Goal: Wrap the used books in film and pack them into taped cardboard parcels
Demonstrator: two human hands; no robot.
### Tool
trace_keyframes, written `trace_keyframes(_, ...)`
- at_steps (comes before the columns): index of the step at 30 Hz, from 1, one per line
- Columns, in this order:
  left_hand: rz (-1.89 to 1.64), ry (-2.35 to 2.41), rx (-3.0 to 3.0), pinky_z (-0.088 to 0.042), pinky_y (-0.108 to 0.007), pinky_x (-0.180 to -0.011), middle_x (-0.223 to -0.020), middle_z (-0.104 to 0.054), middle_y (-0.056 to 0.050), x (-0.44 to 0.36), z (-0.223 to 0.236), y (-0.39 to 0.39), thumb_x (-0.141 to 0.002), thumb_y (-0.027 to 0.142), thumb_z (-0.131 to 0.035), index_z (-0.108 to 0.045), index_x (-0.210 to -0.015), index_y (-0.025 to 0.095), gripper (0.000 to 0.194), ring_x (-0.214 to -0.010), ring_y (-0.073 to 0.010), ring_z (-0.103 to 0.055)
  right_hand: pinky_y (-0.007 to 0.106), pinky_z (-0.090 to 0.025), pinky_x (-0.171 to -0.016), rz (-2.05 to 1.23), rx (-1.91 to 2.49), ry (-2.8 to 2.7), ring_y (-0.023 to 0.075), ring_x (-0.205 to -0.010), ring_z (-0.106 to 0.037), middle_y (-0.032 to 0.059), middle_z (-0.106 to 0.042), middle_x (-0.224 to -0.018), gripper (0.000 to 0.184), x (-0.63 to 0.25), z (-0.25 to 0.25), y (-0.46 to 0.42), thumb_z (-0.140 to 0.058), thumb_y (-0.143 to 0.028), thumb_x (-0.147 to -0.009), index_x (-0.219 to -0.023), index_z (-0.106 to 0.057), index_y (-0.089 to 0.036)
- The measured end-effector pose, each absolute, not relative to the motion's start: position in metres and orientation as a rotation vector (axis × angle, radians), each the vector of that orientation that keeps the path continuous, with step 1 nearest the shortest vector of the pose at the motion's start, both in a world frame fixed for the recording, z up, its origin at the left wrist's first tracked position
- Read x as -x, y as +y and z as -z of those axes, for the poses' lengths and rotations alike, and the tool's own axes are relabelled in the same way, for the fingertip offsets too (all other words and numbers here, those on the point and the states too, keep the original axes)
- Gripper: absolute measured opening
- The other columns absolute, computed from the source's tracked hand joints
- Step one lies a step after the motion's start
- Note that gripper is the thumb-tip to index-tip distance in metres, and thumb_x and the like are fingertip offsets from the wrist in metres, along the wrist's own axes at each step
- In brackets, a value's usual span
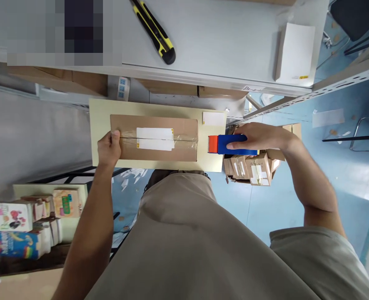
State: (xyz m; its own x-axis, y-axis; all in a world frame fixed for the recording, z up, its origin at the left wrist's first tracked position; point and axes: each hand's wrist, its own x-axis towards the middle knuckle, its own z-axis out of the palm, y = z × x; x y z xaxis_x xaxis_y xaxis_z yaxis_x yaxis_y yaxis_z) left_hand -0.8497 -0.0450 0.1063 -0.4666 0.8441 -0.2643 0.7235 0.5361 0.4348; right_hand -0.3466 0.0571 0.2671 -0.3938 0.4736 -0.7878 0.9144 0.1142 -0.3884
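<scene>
Shirt [184, 233] nearest, at 6 o'clock. Just past it, box [155, 156] on top of the pale board [212, 162], middle of the clock. Left hand [108, 148] at 9 o'clock, closed on the box's end, thumb on top. Right hand [259, 135] at 3 o'clock, wrapped around the blue tool [230, 144], with its red toothed end toward the box but not touching.

Already on the box: shiny tape [184, 139] along the long slit, on both sides of the white label [155, 138]. Flaps down, slit shut or almost so. Can't tell about tape under the label, or about any work left.

Little slip [213, 118] on the board, between 2 and 3. Farther, shelf [215, 41] at 12, with yellow knife [155, 31] at 12 and white cards [297, 52] at 2. Down on the floor, more boxes [259, 168] between 3 and 4.
</scene>
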Motion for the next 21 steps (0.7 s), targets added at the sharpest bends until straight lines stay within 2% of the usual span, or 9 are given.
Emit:
trace_keyframes(3,-0.392,2.314,-1.273,-0.035,-0.027,-0.076,-0.076,-0.051,0.003,0.847,-0.109,-0.045,-0.113,0.029,-0.05,-0.055,-0.083,0.02,0.032,-0.084,-0.0172,-0.05,0.037,-0.044,-0.074,1.269,-1.292,1.894,0.0229,-0.077,-0.067,0.0066,-0.075,-0.082,0.065,0.342,-0.266,0.057,-0.064,-0.085,-0.1,-0.098,-0.08,-0.021)
trace_keyframes(9,-0.389,2.325,-1.254,-0.038,-0.027,-0.078,-0.077,-0.053,0.003,0.839,-0.118,-0.044,-0.113,0.03,-0.048,-0.054,-0.083,0.021,0.031,-0.086,-0.0178,-0.052,0.039,-0.045,-0.074,1.053,-1.322,1.925,0.0283,-0.082,-0.072,0.0126,-0.078,-0.087,0.057,0.358,-0.231,0.047,-0.067,-0.073,-0.105,-0.101,-0.081,-0.018)
trace_keyframes(13,-0.351,2.345,-1.231,-0.037,-0.026,-0.077,-0.075,-0.052,0.003,0.836,-0.12,-0.042,-0.112,0.029,-0.05,-0.052,-0.082,0.021,0.031,-0.085,-0.0173,-0.052,0.04,-0.047,-0.077,0.916,-1.296,1.955,0.0364,-0.1,-0.077,0.0221,-0.082,-0.102,0.052,0.379,-0.217,0.037,-0.062,-0.059,-0.113,-0.114,-0.082,-0.011)
trace_keyframes(16,-0.325,2.367,-1.233,-0.037,-0.027,-0.076,-0.073,-0.053,0.003,0.835,-0.12,-0.042,-0.112,0.029,-0.05,-0.052,-0.081,0.021,0.032,-0.084,-0.0174,-0.052,0.04,-0.052,-0.083,0.856,-1.342,1.95,0.0405,-0.11,-0.079,0.0255,-0.083,-0.11,0.053,0.393,-0.215,0.025,-0.059,-0.056,-0.115,-0.129,-0.08,-0.009)
trace_keyframes(21,-0.304,2.375,-1.263,-0.039,-0.028,-0.078,-0.075,-0.056,0.001,0.838,-0.117,-0.043,-0.112,0.031,-0.049,-0.059,-0.086,0.02,0.03,-0.086,-0.0203,-0.056,0.041,-0.056,-0.086,0.77,-1.434,2.006,0.0413,-0.11,-0.082,0.0293,-0.082,-0.113,0.054,0.417,-0.212,-0.002,-0.056,-0.054,-0.117,-0.134,-0.076,-0.007)
